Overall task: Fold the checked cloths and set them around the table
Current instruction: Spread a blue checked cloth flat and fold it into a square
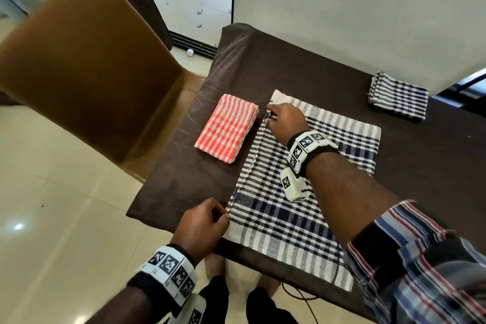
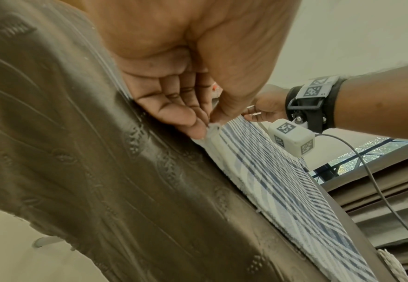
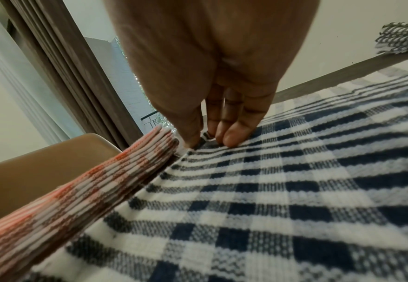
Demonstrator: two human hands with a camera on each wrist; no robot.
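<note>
A large blue-and-white checked cloth (image 1: pixel 302 192) lies spread on the brown-covered table (image 1: pixel 184 187). My left hand (image 1: pixel 202 223) pinches its near left edge (image 2: pixel 212 131) between thumb and fingers. My right hand (image 1: pixel 284 121) pinches the same left edge farther away, thumb and fingertips (image 3: pixel 234 139) closing on a small fold of the cloth (image 3: pixel 294 190). A folded red-and-white checked cloth (image 1: pixel 227 130) lies just left of it, seen side-on as stacked layers (image 3: pixel 89 190). A folded blue checked cloth (image 1: pixel 398 97) sits at the far right.
A brown chair (image 1: pixel 86 66) stands close at the table's left side. A white wall (image 1: pixel 368 8) borders the table's far side. A grey cable (image 2: pixel 379 190) runs from the right wrist camera. Tiled floor (image 1: pixel 52 218) lies to the left.
</note>
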